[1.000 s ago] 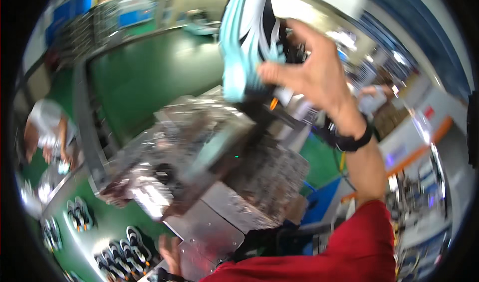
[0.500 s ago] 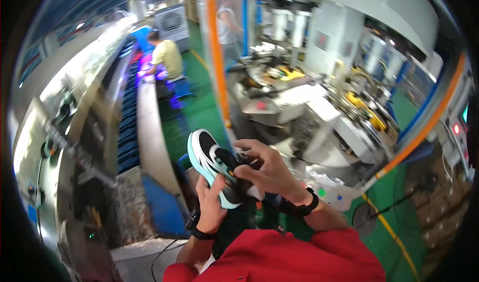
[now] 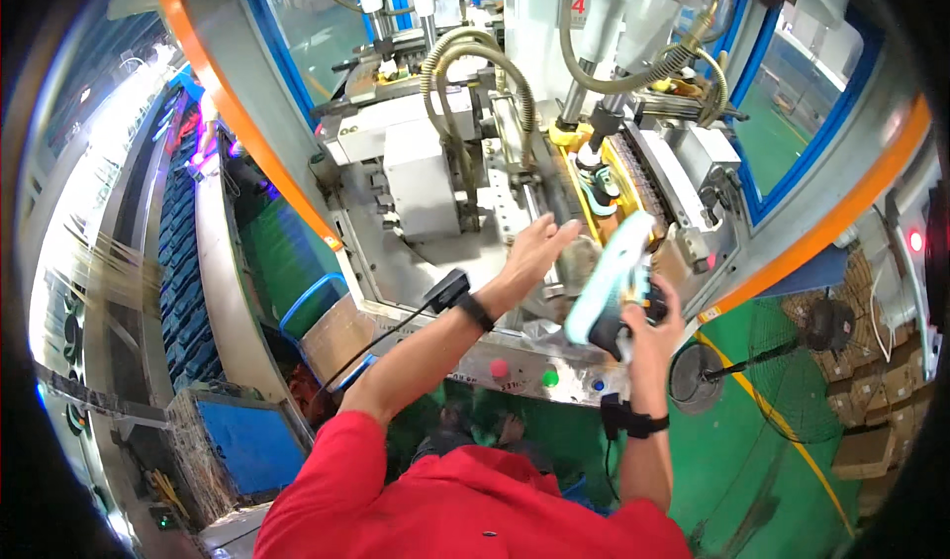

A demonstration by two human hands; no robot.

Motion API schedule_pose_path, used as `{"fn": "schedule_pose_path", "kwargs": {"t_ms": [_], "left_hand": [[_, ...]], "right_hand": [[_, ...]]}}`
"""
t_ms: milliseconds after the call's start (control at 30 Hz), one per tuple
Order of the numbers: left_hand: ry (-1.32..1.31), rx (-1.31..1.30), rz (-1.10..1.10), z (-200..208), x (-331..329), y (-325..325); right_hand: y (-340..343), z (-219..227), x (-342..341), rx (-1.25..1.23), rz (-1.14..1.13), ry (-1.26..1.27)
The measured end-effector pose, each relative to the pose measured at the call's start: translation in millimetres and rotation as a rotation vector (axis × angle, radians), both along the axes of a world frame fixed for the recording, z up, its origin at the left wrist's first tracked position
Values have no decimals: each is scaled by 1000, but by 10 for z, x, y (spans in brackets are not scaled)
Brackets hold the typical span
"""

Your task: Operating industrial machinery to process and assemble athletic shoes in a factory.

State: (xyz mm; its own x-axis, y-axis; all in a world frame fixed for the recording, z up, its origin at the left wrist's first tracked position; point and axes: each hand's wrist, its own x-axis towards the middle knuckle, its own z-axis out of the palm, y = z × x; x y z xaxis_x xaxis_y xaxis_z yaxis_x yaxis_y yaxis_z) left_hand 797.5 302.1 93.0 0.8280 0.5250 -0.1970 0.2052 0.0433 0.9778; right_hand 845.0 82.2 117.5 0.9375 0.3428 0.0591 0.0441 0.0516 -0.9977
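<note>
My right hand (image 3: 653, 333) is closed around a sneaker (image 3: 604, 287) with a mint-green sole and dark upper. The sneaker is tilted toe-up, its sole turned to the left, and blurred by motion. My left hand (image 3: 534, 254) reaches over the machine's front part with its fingers stretched out, holding nothing, a little to the left of the sneaker. Just beyond the sneaker, a second shoe (image 3: 598, 189) in mint and black sits under a press head (image 3: 606, 119), between the machine's yellow side plates (image 3: 633, 178).
Grey hoses (image 3: 475, 49) and a white metal block (image 3: 418, 178) stand on the machine to the left. Orange-edged posts (image 3: 237, 114) frame it. Push buttons (image 3: 550, 378) line its front. A conveyor (image 3: 183, 262) runs at left; a fan (image 3: 698, 376) and cardboard boxes (image 3: 866, 450) are at right.
My view has swung right, facing the machine closely. Both hands were on the sneaker; my left hand has let go, and my right hand now carries the sneaker by the yellow plates.
</note>
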Motion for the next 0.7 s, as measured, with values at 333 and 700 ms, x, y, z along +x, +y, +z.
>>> {"fn": "schedule_pose_path", "kwargs": {"t_ms": [333, 700], "left_hand": [[299, 517, 345, -1161, 1768, 869], [-101, -772, 61, 14, -34, 1256]], "right_hand": [[-402, 292, 333, -163, -341, -76], [1496, 919, 1900, -717, 137, -200]]}}
